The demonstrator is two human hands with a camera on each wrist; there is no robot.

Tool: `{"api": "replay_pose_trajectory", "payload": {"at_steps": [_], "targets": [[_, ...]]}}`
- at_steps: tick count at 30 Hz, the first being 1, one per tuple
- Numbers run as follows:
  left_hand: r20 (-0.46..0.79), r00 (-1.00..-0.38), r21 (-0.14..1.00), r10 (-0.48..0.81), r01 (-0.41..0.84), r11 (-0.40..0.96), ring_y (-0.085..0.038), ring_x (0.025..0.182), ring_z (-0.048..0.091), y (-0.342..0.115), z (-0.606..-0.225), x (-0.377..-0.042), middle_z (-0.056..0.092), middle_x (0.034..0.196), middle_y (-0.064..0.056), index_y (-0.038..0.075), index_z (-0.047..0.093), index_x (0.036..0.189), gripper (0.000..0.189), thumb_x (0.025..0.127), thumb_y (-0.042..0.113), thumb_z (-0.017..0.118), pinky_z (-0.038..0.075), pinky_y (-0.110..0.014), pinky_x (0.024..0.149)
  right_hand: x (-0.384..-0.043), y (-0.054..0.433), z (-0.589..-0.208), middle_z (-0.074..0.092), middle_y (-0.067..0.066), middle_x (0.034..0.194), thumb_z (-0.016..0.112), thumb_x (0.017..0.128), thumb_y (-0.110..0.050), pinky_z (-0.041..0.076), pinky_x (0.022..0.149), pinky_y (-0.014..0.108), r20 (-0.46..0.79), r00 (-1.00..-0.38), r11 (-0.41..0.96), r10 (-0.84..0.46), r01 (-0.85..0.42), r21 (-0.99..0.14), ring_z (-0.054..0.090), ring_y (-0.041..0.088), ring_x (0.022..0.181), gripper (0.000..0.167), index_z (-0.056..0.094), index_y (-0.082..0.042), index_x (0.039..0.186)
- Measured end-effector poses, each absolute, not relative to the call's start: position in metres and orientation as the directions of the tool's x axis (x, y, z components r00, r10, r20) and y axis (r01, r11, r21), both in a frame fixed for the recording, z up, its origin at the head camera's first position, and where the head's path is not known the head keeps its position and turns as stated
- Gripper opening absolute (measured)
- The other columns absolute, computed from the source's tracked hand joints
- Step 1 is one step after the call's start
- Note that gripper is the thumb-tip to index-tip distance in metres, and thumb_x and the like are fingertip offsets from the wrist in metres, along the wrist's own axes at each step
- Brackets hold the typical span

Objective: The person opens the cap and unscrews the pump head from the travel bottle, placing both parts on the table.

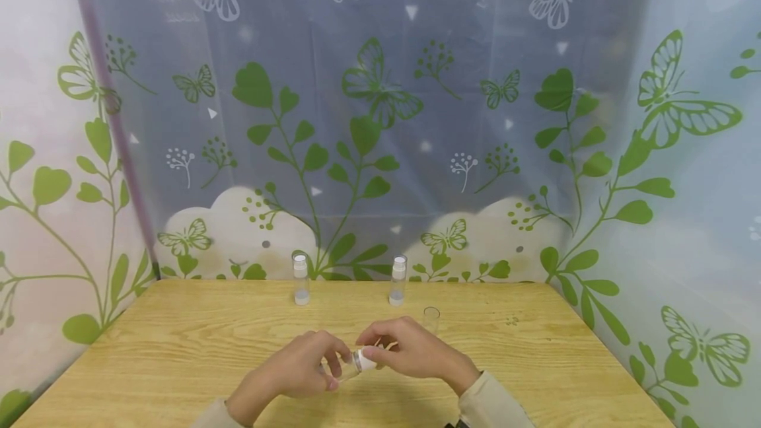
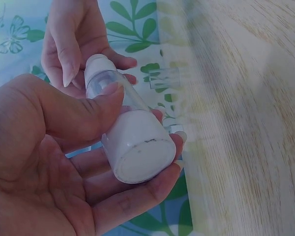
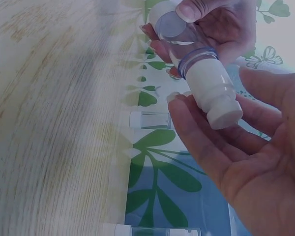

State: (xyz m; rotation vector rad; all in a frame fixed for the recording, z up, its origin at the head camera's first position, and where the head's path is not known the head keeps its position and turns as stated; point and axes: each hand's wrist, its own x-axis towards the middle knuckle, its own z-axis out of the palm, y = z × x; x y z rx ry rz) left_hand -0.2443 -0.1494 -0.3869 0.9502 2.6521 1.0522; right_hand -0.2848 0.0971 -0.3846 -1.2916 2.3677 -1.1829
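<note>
A small pump bottle (image 2: pixel 137 142) with a clear body, white base and white pump head (image 3: pixel 211 91) lies tilted between the two hands. My left hand (image 1: pixel 309 362) holds its lower part, thumb on the clear body and fingers curved under the base. At the pump end is my right hand (image 1: pixel 410 349). In the right wrist view its thumb stands apart from the pump head while the loosely bent fingers lie behind and under it; whether they touch is hard to tell. A clear cap (image 1: pixel 431 322) stands on the table just behind the right hand.
Two similar capped bottles stand near the table's back edge, a left bottle (image 1: pixel 301 281) and a right bottle (image 1: pixel 398 281). The wood-grain table (image 1: pixel 178 349) meets a printed curtain (image 1: pixel 380 150) at the back, with more curtain at both sides.
</note>
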Motion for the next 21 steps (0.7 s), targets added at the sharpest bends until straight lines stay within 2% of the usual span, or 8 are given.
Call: {"api": "replay_pose_trajectory", "payload": {"at_steps": [3,6,13,21], "targets": [[0.1,-0.793,0.659,0.601,0.506,0.557,-0.008,0.066,0.068,-0.1492,-0.3871,-0.2446,0.078,0.086,-0.01,-0.001,0.073,0.112,0.038,0.075,-0.011,0.075,0.058,-0.023,0.064,-0.2855,0.0966,-0.386,0.076,0.016,0.109,0.057,0.107,-0.022,0.064,0.076,0.033,0.185,-0.595,0.285,-0.782,-0.606,-0.743,0.072,0.004,0.089,0.027,0.071,-0.002,0.119],[0.099,-0.792,0.659,0.602,0.506,0.557,-0.008,0.066,0.068,-0.1488,-0.3872,-0.245,0.078,0.086,-0.009,0.0,0.074,0.112,0.039,0.075,-0.011,0.074,0.058,-0.023,0.063,-0.2851,0.0961,-0.3865,0.076,0.016,0.109,0.059,0.106,-0.019,0.064,0.076,0.034,0.185,-0.594,0.279,-0.783,-0.601,-0.749,0.071,0.003,0.088,0.024,0.072,-0.003,0.118],[0.099,-0.793,0.652,0.601,0.508,0.563,-0.01,0.068,0.069,-0.1487,-0.3867,-0.2446,0.078,0.087,-0.009,-0.001,0.073,0.113,0.04,0.075,-0.011,0.075,0.06,-0.026,0.066,-0.2832,0.0955,-0.3865,0.076,0.011,0.111,0.068,0.1,-0.014,0.059,0.079,0.019,0.195,-0.62,0.307,-0.76,-0.607,-0.733,0.066,-0.002,0.092,0.016,0.074,-0.007,0.114],[0.103,-0.793,0.649,0.6,0.511,0.564,-0.01,0.069,0.069,-0.1489,-0.3867,-0.244,0.078,0.088,-0.009,0.0,0.073,0.112,0.039,0.075,-0.01,0.076,0.061,-0.028,0.067,-0.2834,0.0944,-0.3866,0.075,0.011,0.113,0.075,0.093,-0.007,0.058,0.082,0.018,0.219,-0.621,0.297,-0.753,-0.617,-0.728,0.064,-0.001,0.094,0.017,0.074,-0.007,0.11]]}}
